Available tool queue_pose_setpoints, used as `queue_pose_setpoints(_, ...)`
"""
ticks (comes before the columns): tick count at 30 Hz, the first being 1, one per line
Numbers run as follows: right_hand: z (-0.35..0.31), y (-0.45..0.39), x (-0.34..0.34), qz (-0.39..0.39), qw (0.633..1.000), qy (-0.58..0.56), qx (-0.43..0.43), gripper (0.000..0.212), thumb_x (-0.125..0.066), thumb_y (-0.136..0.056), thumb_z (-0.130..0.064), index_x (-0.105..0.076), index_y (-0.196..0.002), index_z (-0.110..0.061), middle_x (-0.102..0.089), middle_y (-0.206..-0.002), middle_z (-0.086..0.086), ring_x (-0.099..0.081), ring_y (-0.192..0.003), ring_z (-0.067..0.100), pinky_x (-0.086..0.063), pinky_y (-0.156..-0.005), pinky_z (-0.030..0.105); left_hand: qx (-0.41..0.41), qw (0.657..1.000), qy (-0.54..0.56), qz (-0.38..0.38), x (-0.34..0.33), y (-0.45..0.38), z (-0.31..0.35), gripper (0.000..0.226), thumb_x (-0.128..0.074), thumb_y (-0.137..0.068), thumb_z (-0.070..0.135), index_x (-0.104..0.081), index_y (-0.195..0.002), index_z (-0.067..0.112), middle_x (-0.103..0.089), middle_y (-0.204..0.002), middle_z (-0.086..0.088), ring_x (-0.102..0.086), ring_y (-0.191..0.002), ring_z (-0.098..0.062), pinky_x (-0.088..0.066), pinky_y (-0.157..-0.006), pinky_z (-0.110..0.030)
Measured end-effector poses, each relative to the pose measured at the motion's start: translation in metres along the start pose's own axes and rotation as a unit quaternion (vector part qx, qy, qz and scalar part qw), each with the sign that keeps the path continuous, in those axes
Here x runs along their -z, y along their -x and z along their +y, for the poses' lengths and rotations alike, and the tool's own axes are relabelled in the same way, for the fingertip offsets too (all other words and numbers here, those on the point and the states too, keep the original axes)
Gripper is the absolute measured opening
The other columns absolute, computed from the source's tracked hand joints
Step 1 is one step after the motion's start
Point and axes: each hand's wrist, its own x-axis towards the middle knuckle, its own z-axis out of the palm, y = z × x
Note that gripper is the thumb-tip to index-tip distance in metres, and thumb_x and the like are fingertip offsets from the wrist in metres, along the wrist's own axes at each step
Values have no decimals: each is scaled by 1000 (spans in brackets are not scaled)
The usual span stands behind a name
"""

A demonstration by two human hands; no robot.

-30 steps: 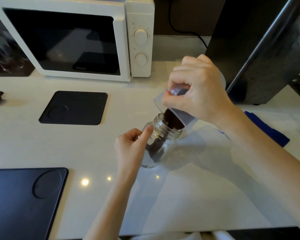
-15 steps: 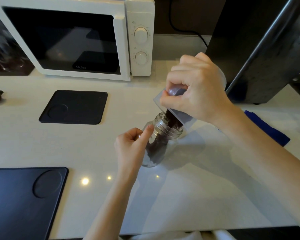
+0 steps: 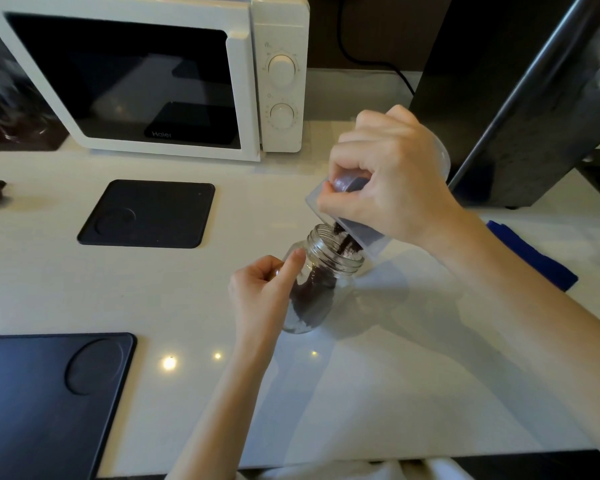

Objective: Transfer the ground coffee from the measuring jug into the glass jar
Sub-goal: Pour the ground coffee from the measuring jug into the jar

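A clear glass jar [image 3: 321,282] with a threaded neck stands tilted on the white counter, its mouth leaning towards the right. Dark ground coffee [image 3: 314,289] lies piled inside it. My left hand [image 3: 265,296] grips the jar's left side, forefinger up at the shoulder. My right hand [image 3: 392,181] is closed around a translucent plastic measuring jug [image 3: 368,237], tipped steeply with its spout over the jar mouth. A thin dark stream of coffee [image 3: 343,242] runs from the spout into the jar. Most of the jug is hidden by my fingers.
A white microwave [image 3: 160,74] stands at the back left. Two black mats lie on the counter, one [image 3: 148,213] behind the jar to the left, one [image 3: 45,403] at the front left. A dark appliance [image 3: 520,98] rises at the back right, a blue cloth [image 3: 534,254] beside my right forearm.
The jug has tipped further and less coffee shows in it. The pile in the jar has grown. Both hands stay in much the same place.
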Motion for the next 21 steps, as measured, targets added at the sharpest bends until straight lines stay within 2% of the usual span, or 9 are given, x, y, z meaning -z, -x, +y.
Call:
queue_pose_setpoints(3, 0, -1, 0, -4, 1000, -12, -7, 19, -66, -64, -16, -56, -50, -6, -54, -47, 5, -43, -56, 22, -31, -59, 34, 2, 1000, -3, 4, 0, -1, -2, 47, -71, -77, 29, -46, -46, 2, -29, -33, 9, -25, -40, -7, -23, -43, -21)
queue_pose_setpoints(7, -1, -1, -1, -6, 1000, -3, -4, 20, -66, -64, -16, -56, -50, -7, -54, -47, 5, -42, -56, 20, -27, -60, 30, 2, 1000, -5, 5, 1, -2, -2, 47, -71, -76, 30, -44, -43, 10, -29, -35, 9, -26, -41, -8, -23, -44, -21)
queue_pose_setpoints(21, -3, -3, -2, -4, 1000, 0, 7, 18, -64, -64, -15, -55, -49, -7, -53, -46, 5, -39, -57, 18, -26, -60, 31, 10, 1000, 5, 6, 0, 0, -1, 51, -71, -76, 27, -40, -37, 18, -29, -34, 9, -27, -41, -8, -24, -42, -19)
